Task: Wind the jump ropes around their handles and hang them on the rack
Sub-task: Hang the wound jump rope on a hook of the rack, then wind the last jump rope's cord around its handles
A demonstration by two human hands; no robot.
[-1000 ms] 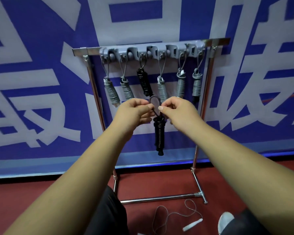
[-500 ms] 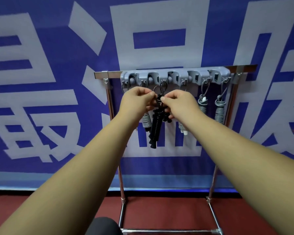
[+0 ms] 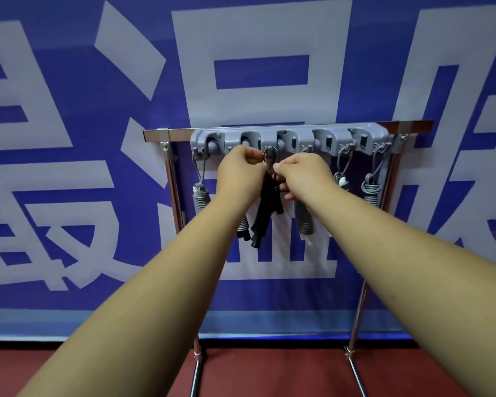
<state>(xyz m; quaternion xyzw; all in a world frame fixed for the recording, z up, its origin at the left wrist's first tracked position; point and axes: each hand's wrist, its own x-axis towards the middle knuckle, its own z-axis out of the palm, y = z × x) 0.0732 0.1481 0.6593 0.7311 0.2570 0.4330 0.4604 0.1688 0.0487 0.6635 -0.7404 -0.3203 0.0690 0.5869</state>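
From my feed, both arms reach up into the middle of the frame, to the rack (image 3: 155,136), a chrome bar on two chrome legs. A grey hook strip (image 3: 341,140) runs along the bar.

My left hand (image 3: 239,173) is narrow, its fingers curled in and pinching the left side of a dark loop (image 3: 269,154). My right hand (image 3: 304,174) is narrow too, thumb and forefinger pinching the same loop from the right, with the other fingers curled beneath. The two hands almost touch, just under the centre of the strip. The loop sits right at a middle hook, but I cannot tell whether it is fully seated on it.

Below the hands the black rope (image 3: 265,213) hangs down, wound round its handles, with the handle ends pointing towards the lower centre. There is more black there than one bundle would make, and I cannot tell how many bundles there are.

The grey ropes (image 3: 201,197) hang wound on other hooks. One is at the far left and one is partly hidden behind my left forearm. Another sits just under my right hand, and two more are at the right end of the strip.

Behind the rack a blue banner (image 3: 69,81) with big white characters fills the upper frame. The red floor (image 3: 269,373) shows along the bottom edge, between the legs.
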